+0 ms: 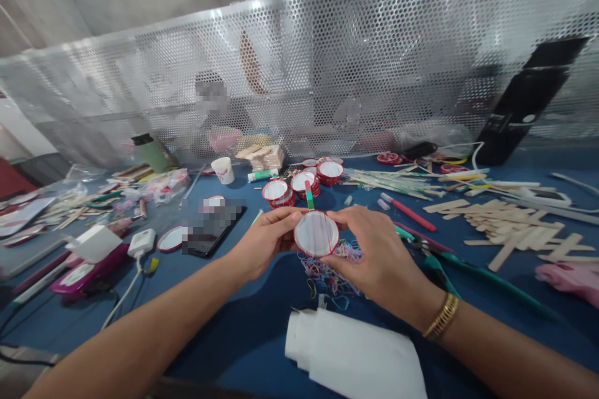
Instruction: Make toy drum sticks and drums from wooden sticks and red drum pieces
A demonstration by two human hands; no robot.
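Observation:
Both my hands hold a small round lid (316,234) with a red rim and a white face, above the blue table. My left hand (262,242) pinches its left edge, fingers closed on it. My right hand (374,249), with a gold bracelet on the wrist, grips the right edge. A green and red stick (309,195) pokes up from behind the lid. A heap of coloured rubber bands (327,271) lies just under my hands.
Several more red-rimmed lids (299,184) sit behind. Wooden sticks (510,227) spread at right, with green-handled pliers (444,262) and a red pen (409,211). A phone (213,227), charger (141,242) and white box (93,243) lie left. White folded material (355,355) is near me. A perforated metal screen (327,75) stands behind.

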